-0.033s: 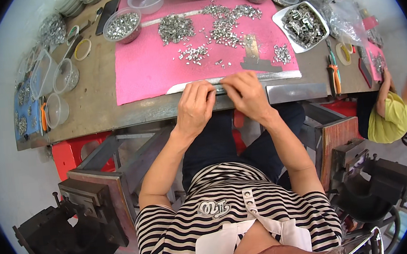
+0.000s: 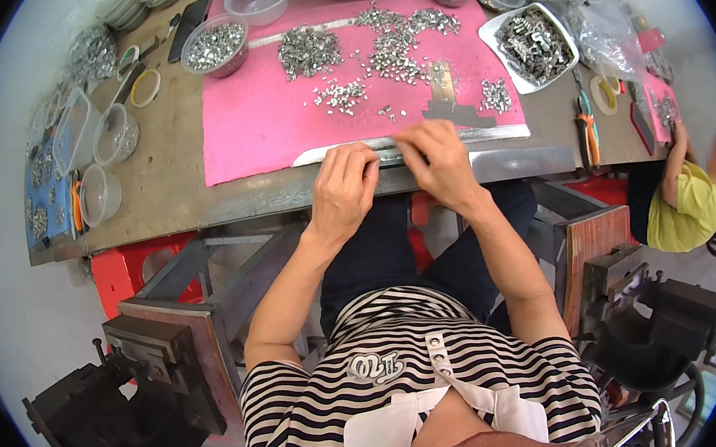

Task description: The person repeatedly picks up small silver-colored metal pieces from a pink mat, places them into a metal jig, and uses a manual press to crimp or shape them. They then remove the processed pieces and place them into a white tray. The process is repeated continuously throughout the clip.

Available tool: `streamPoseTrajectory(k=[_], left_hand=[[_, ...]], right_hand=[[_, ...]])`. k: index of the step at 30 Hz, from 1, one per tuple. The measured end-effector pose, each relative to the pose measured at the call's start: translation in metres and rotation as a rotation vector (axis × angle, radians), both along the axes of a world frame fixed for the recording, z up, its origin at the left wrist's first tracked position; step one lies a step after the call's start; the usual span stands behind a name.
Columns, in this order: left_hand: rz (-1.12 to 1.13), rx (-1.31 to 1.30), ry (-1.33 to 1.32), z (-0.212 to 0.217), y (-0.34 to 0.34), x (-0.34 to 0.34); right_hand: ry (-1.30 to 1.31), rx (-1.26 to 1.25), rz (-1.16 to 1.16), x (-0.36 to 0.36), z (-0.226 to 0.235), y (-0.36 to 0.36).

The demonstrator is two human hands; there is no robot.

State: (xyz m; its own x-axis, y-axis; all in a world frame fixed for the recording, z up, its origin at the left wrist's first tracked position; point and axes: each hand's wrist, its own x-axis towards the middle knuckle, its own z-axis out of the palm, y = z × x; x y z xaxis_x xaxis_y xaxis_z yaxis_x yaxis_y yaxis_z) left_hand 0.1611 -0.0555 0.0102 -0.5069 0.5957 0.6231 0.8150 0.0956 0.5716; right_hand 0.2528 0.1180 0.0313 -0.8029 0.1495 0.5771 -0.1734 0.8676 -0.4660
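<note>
Both hands are at the near edge of the pink mat, beside a silver strip (image 2: 486, 134). My left hand (image 2: 342, 180) is closed in a pinch, fingertips over the strip's near side; whatever it holds is hidden. A short way to its right, my right hand (image 2: 438, 161) is also closed, thumb and fingers pressed together on something too small to make out. Loose small silver metal pieces (image 2: 341, 97) lie beyond the hands. A flat grey metal plate (image 2: 457, 115) rests on the mat behind my right hand, and a metal bar (image 2: 521, 161) lies along the table edge.
Larger heaps of metal pieces (image 2: 310, 51) cover the mat's middle. Around them stand a filled round tub (image 2: 216, 47) and a white dish (image 2: 488, 35) of metal parts. Pliers (image 2: 587, 131) lie at right. A co-worker in a yellow top (image 2: 687, 210) works at far right.
My right hand has shifted slightly to the right, widening the gap between the hands. My left hand stays in place.
</note>
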Motion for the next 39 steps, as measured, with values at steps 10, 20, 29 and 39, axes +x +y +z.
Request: streamPoseTrajectory(k=[10,20,29,39], left_hand=[[0.111,-0.124,0.034,0.015,0.029,-0.027],[0.118,-0.340,0.003,0.012,0.036,-0.055],[0.192,-0.307,0.136,0.002,0.051,-0.050],[0.145,-0.290,0.103,0.002,0.048,-0.052]], right_hand=[[-0.215,0.265,-0.271,-0.032,-0.012,0.025],[-0.167,-0.078,-0.040,-0.007,0.005,0.017],[-0.089,-0.102,0.052,0.005,0.001,-0.002],[-0.006,0.010,0.041,0.005,-0.005,-0.007]])
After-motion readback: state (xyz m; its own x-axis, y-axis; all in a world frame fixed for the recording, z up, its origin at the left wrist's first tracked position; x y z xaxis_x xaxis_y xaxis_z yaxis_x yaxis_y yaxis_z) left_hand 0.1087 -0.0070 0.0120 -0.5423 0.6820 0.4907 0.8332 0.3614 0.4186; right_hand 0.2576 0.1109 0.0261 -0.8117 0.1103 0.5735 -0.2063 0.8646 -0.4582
